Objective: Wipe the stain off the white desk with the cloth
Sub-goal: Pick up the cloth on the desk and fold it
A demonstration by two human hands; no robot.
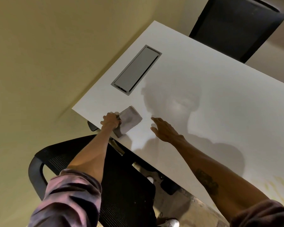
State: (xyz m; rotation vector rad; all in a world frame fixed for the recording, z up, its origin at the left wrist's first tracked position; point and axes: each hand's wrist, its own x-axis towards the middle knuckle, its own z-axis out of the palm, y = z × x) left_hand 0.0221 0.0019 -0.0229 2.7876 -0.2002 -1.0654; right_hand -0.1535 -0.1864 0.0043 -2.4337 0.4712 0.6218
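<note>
The cloth (129,121) lies folded and flat near the corner of the white surface (203,82), close to its near edge; the left hand (111,120) has its grip closed on the cloth's left edge; the right hand (164,129) hovers just right of the cloth, fingers spread, holding nothing; a grey cable hatch (136,69) sits beyond the cloth; black chairs stand at the near (121,185) and far (236,25) sides; a faint yellowish stain (280,189) shows at lower right.

The left hand (111,120) hides the cloth's (129,121) near edge.
</note>
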